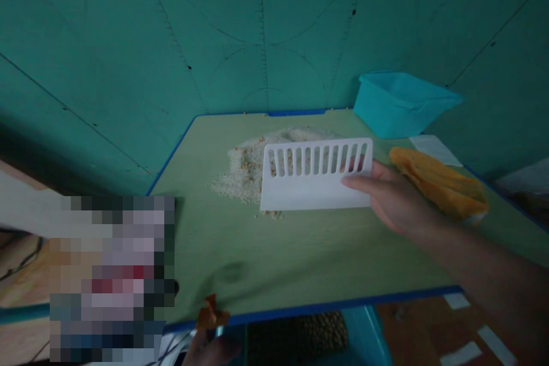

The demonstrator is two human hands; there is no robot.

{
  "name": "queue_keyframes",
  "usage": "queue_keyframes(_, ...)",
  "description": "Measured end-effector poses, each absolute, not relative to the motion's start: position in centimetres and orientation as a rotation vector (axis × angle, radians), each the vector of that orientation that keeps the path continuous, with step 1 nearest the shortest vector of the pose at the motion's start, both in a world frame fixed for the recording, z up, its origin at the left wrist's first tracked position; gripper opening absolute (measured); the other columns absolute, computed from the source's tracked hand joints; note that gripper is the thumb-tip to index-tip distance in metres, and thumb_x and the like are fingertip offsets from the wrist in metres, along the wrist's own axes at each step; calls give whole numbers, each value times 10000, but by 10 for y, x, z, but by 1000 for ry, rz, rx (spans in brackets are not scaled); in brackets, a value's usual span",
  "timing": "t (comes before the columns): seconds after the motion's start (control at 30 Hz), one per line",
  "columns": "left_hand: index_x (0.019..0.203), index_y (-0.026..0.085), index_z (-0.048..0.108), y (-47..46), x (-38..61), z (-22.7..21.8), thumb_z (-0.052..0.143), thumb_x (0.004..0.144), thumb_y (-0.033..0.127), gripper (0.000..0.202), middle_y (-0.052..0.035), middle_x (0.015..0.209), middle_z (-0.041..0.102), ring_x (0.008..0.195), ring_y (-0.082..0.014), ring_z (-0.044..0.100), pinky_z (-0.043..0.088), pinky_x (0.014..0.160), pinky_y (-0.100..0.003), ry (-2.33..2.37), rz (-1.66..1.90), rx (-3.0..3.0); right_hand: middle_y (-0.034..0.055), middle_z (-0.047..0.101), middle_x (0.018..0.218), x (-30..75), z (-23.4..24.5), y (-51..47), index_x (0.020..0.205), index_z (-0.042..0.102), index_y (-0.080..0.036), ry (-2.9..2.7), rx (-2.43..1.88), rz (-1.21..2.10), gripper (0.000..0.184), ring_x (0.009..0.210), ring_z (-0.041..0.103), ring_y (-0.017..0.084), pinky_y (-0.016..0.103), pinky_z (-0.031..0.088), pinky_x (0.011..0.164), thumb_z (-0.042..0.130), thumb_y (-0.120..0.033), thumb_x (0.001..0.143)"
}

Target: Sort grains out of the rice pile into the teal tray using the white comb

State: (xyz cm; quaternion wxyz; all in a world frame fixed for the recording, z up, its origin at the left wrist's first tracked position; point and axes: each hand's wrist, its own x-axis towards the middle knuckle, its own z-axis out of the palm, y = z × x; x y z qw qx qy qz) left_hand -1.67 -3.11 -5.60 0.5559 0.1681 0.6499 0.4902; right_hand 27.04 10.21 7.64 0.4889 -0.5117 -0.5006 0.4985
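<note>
My right hand (394, 194) is closed on the right end of a white slotted plastic plate (315, 191), thumb across its front and fingers behind. Slots run along the plate's upper half. Behind it, and partly hidden by it, lies a spread pile of whitish grains (244, 168) mixed with orange-brown bits. My left hand (210, 350) is low at the table's front edge, just below a piece of brown tape (212, 315). It is dim and cut off by the frame, so its grip cannot be made out.
A turquoise plastic tub (394, 106) stands at the table's (278, 263) back right corner. Nearer are a white sheet (437, 148) and an orange cloth (441, 183). Below the front edge, a blue bin (369, 331) contains brown lumps. A pixelated patch covers the left.
</note>
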Motion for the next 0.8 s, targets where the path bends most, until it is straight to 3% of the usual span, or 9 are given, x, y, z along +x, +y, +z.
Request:
queue_keyframes(0.13, 721, 231, 576, -30, -20, -54, 577, 352, 76, 400, 59, 420, 610, 320, -126, 444, 316, 319, -238, 1672, 1160, 489, -2, 640, 838, 269, 77, 99, 864, 549, -253, -1240, -1257, 1233, 192, 860, 578, 217, 388, 411, 829, 584, -257, 676)
queue_keyframes(0.37, 489, 244, 566, -24, -15, -29, 583, 329, 120, 204, 47, 333, 574, 320, -149, 464, 356, 326, -253, 1662, 1051, 459, -11, 637, 871, 268, 77, 93, 854, 552, -269, -1266, -1243, 1308, 152, 876, 573, 208, 377, 410, 830, 573, -268, 703)
queue_keyframes(0.5, 541, 253, 625, -25, -15, -21, 588, 313, 104, 274, 57, 407, 618, 366, -155, 509, 377, 345, -247, 1605, 1100, 353, -21, 641, 911, 268, 79, 89, 867, 562, -304, -1283, -1223, 1361, 148, 919, 563, 211, 372, 405, 836, 557, -267, 723)
queue_keyframes(0.63, 630, 270, 631, -27, -24, -34, 606, 317, 64, 375, 104, 366, 562, 322, -101, 407, 366, 366, -236, 1647, 1121, 374, -26, 636, 965, 267, 80, 87, 882, 573, -321, -1261, -1213, 1439, 165, 941, 560, 210, 364, 403, 850, 555, -264, 728)
queue_keyframes(0.8, 534, 239, 587, -31, -37, -54, 631, 358, 63, 253, 60, 335, 533, 321, -135, 430, 313, 348, -259, 1682, 995, 431, -24, 638, 961, 267, 81, 88, 883, 581, -319, -1225, -1207, 1445, 180, 928, 566, 208, 363, 411, 843, 567, -261, 714)
